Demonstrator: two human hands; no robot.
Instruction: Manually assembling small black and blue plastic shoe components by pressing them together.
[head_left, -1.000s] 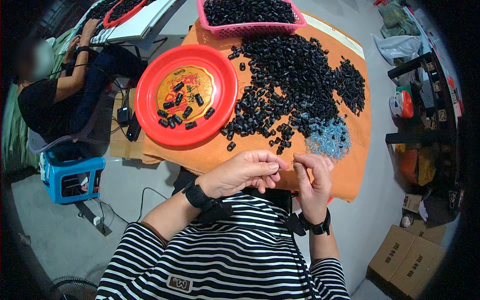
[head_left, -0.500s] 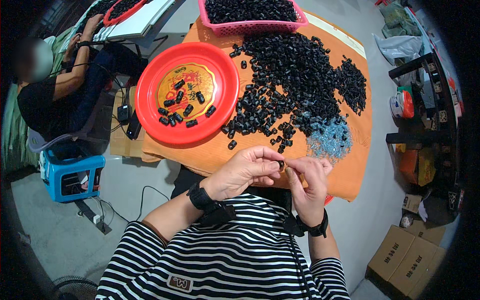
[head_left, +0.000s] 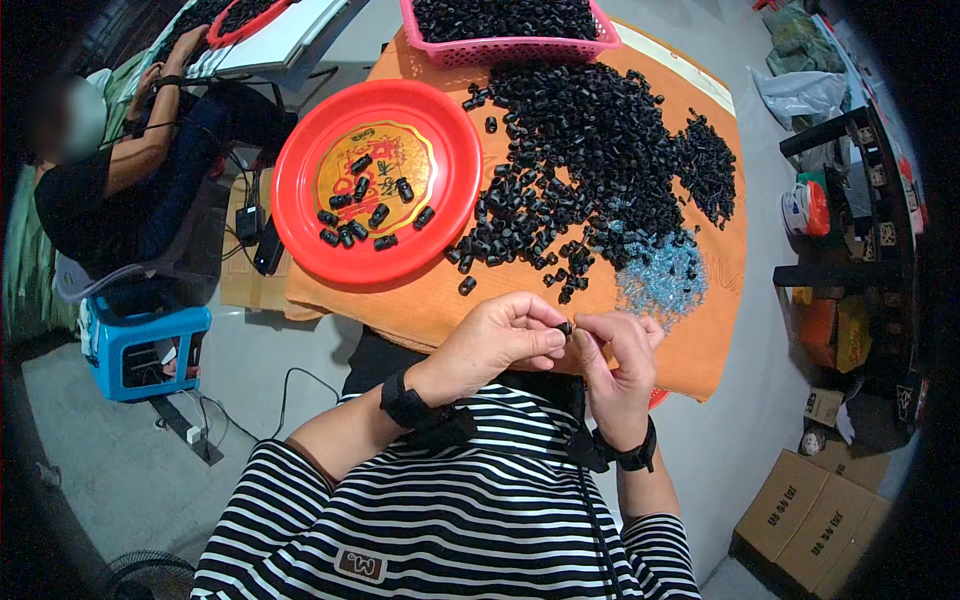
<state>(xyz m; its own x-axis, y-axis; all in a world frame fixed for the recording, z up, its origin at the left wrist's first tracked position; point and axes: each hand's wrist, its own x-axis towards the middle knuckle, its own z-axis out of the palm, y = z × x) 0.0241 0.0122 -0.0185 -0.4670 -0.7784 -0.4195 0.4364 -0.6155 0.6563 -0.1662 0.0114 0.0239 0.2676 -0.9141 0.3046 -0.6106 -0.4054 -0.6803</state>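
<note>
My left hand [head_left: 497,338] is closed, pinching a small black plastic piece [head_left: 565,328] between thumb and fingertips at the table's near edge. It resembles a cord lock part. My right hand [head_left: 622,355] is closed too, its thumb and forefinger pressed together at the piece's right end. Whatever else those fingertips hold is too small to make out. Several black barrel-shaped pieces [head_left: 378,214], like cord locks, lie on a red round plate [head_left: 290,215] to the left. Just beyond my hands spreads a heap of loose black parts [head_left: 590,130], beside a pile of tiny bluish, shiny bits [head_left: 660,280], perhaps springs.
An orange cloth [head_left: 690,350] covers the table. At its far side stands a pink basket [head_left: 510,50] of black parts, with thin black pieces [head_left: 706,165] heaped at right. A person [head_left: 120,180] sits at left near a blue stool [head_left: 145,345]. Cardboard boxes [head_left: 815,515] stand lower right.
Both hands stay together at nearly the same spot. The black piece between the fingertips has shifted and tilted slightly. The plate's pieces lie as before.
</note>
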